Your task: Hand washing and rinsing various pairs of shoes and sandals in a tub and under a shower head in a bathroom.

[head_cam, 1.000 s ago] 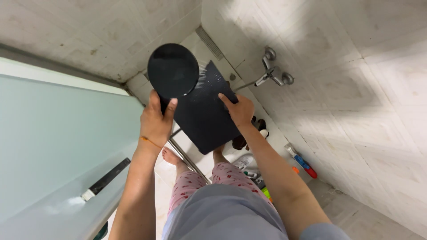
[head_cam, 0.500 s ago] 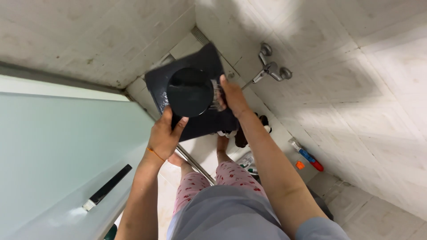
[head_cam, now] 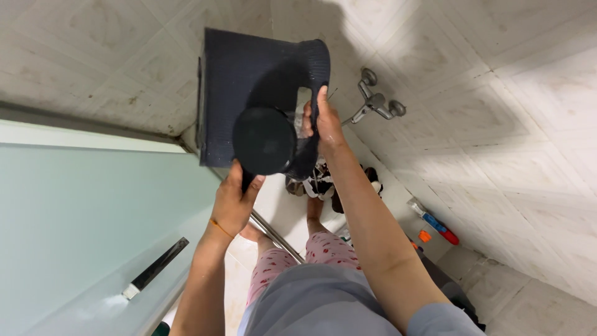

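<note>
1. The left hand (head_cam: 235,202) has its grip wrapped around the handle of a round black shower head (head_cam: 263,140).
2. The right hand (head_cam: 323,127) pinches the edge of a dark mat (head_cam: 239,68), raised upright behind the shower head.
3. A wall tap (head_cam: 375,102) sits beyond.

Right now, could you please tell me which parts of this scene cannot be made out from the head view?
- Left hand: whatever it grips is hidden behind its own fingers and the round black shower head.
- Dark mat: its lower part is covered by the shower head and right hand.
- Bottles on the floor: too small to identify.
- Feet: partly hidden by the person's own arms.
</note>
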